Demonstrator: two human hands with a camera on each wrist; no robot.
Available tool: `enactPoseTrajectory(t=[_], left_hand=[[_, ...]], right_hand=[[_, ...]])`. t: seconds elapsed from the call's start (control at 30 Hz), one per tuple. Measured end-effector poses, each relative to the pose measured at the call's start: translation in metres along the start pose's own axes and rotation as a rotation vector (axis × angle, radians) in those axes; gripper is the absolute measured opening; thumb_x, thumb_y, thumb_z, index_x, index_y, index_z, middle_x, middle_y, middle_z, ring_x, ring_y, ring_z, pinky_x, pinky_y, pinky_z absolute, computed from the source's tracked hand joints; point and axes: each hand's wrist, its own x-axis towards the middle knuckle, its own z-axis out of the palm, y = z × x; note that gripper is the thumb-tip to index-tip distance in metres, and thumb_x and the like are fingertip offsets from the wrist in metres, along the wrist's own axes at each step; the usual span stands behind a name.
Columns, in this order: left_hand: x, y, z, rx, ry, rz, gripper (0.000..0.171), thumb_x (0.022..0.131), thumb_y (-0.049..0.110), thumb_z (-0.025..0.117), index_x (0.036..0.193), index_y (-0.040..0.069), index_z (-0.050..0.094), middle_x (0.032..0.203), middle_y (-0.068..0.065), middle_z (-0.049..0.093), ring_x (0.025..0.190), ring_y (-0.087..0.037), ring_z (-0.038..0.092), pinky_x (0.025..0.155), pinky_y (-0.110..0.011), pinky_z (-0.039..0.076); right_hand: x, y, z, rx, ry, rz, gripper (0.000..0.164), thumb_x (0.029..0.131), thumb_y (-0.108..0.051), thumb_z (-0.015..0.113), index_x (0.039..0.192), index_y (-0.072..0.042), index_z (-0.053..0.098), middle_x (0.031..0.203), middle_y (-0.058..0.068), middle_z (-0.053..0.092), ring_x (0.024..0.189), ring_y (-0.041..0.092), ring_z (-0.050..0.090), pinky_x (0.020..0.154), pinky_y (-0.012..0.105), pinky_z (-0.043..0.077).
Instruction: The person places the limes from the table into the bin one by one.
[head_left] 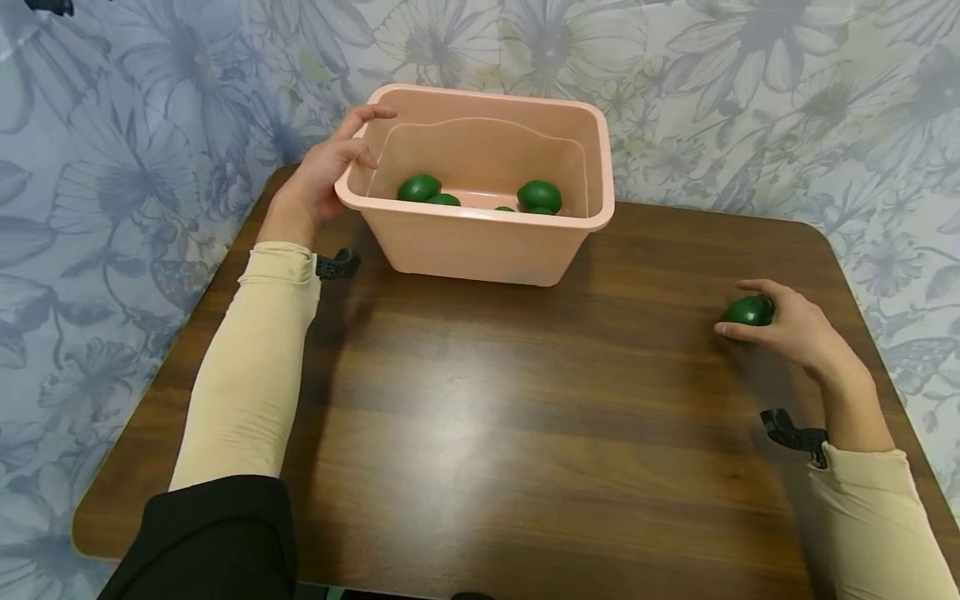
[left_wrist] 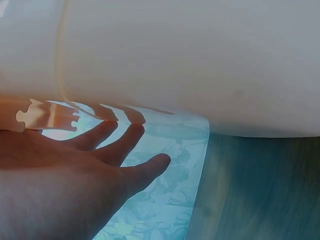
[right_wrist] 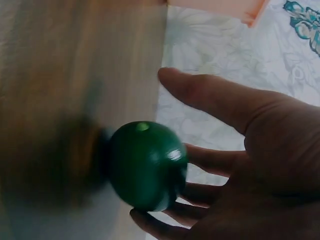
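Note:
In the head view my left hand [head_left: 318,171] grips the left rim of a pink plastic bin [head_left: 465,242], with thumb and a finger over the edge. The left wrist view has other fingers [left_wrist: 132,135] of that hand against the bin's outer wall. Far to the right, my right hand [head_left: 798,329] is spread around a glossy dark green avocado [head_left: 750,311] low over the table. The right wrist view shows the thumb [right_wrist: 200,90] apart from the avocado, while fingertips lie along its other side. Several similar avocados [head_left: 540,197] lie inside the bin, some partly hidden by its front rim.
The brown wooden table [head_left: 480,433] fills most of the head view. Flower-patterned wall covering [head_left: 705,100] rises behind the bin and along both sides. Each wrist carries a black camera mount [head_left: 795,433].

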Motion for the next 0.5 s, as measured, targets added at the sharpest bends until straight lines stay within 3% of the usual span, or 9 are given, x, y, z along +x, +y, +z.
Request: enactPoseTrajectory(t=[0.23,0.5], left_hand=[[-0.001,-0.001,0.0,-0.001,-0.007,0.009,0.071,0.089,-0.01,0.034,0.144,0.031,0.052,0.163,-0.003,0.03,0.126,-0.026,0.046,0.085,-0.033,0.055],[0.0,-0.002,0.001,0.023,-0.01,0.013,0.07,0.089,-0.008,0.035,0.144,0.032,0.051,0.164,-0.003,0.029,0.13,-0.029,0.042,0.086,-0.034,0.054]], right_hand=[[-0.004,0.012,0.009,0.021,0.036,-0.001,0.086,0.097,-0.034,0.077,0.162,-0.002,0.032,0.152,0.047,0.033,0.126,0.065,0.046,0.093,0.071,0.047],[-0.006,0.016,0.018,-0.021,0.146,-0.047,0.077,0.092,-0.035,0.082,0.155,-0.004,0.048,0.143,0.045,0.047,0.115,0.061,0.057,0.084,0.065,0.052]])
